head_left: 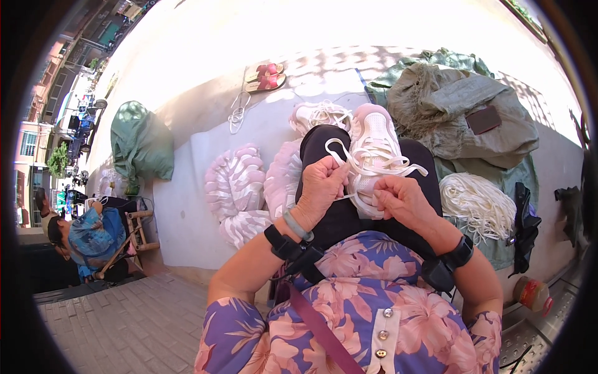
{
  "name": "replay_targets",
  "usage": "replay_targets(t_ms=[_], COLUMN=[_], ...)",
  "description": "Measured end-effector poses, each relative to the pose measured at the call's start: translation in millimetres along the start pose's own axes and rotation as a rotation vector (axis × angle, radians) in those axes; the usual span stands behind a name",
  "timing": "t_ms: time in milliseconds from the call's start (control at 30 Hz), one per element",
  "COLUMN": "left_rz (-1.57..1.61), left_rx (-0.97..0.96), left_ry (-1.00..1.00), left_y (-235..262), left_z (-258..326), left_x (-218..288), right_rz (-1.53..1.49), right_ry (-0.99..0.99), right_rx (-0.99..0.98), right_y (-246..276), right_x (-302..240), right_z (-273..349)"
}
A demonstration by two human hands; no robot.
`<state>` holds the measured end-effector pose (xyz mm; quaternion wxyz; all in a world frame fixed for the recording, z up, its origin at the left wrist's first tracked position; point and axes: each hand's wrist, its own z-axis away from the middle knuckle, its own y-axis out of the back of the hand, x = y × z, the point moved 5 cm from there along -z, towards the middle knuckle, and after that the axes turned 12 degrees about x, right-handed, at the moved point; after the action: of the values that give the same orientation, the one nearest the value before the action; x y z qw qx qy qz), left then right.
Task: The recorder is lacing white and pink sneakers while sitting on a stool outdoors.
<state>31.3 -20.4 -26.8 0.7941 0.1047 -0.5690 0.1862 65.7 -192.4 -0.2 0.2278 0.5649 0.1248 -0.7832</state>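
Observation:
A pale pink and white sneaker (372, 128) rests on my lap between my dark-trousered knees, toe pointing away. White shoelace (333, 148) crosses its upper, with one loop rising at the left and a loose length lying out to the right. My left hand (325, 184) pinches the lace at the sneaker's left side, thumb and finger together. At the right of the sneaker's opening, my right hand (402, 201) has its fingers curled in against the tongue; what they grip is hidden. Another laced sneaker (317, 116) lies just beyond my left knee.
Stacked pink-and-white sneakers (235, 187) lie on a pale sheet (180, 212) at left. White laces (476, 206) are heaped at right, below a grey-green sack (448, 106). Red sandals (268, 81) sit ahead. A green bag (140, 146) and a seated person (93, 237) are far left.

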Motion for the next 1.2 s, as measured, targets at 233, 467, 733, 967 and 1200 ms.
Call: replay_targets(t_ms=[233, 467, 733, 967, 1200], left_rz=[-0.037, -0.55, -0.603, -0.485, 0.233], left_rx=[0.038, 0.129, 0.137, 0.233, 0.155], left_ry=[-0.004, -0.692, -0.773, -0.557, 0.03], left_y=[-3, -17, -16, -9, -5], left_z=[-1, 12, 16, 10, 8], left_x=[0, 24, 22, 9, -4], right_rz=[-0.038, -0.112, -0.224, -0.165, 0.138], right_ry=[-0.091, -0.146, -0.117, -0.146, 0.015], right_rx=[0.117, 0.205, 0.227, 0.184, 0.127], right_y=[-30, -32, -37, -38, 3], right_x=[13, 11, 24, 26, 27], right_z=[-9, -10, -14, -20, 10])
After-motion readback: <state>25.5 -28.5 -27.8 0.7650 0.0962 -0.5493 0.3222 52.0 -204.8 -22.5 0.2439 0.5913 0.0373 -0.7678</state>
